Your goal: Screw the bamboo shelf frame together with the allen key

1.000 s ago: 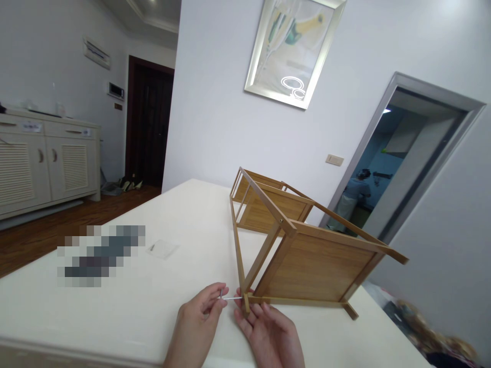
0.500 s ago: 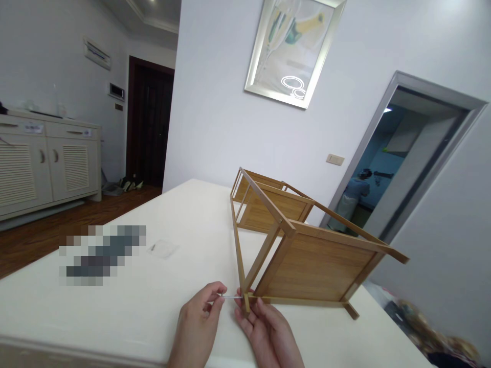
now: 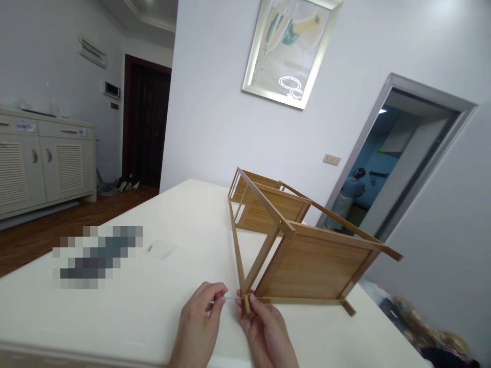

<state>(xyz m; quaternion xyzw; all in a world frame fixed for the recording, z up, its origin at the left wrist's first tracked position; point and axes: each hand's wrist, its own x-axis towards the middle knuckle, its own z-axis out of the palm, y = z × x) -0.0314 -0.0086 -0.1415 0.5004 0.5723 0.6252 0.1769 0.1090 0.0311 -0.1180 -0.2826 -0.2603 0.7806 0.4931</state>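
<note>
A bamboo shelf rack [image 3: 307, 260] lies on its side on the white table [image 3: 153, 291]. My left hand [image 3: 201, 322] pinches a thin metal hex key [image 3: 230, 298], whose tip goes into the rack's near corner. My right hand [image 3: 264, 332] is wrapped round that corner leg [image 3: 246, 302] and holds it steady.
A small clear plastic bag [image 3: 160, 249] lies on the table to the left, beside a blurred-out patch. A white sideboard [image 3: 42, 163] stands at the far left. Another person [image 3: 347, 197] is in the doorway beyond the table. A framed picture hangs on the wall.
My left hand has turned the hex key a little, so its bent end no longer sticks up. The view has shifted slightly; the rack has not moved.
</note>
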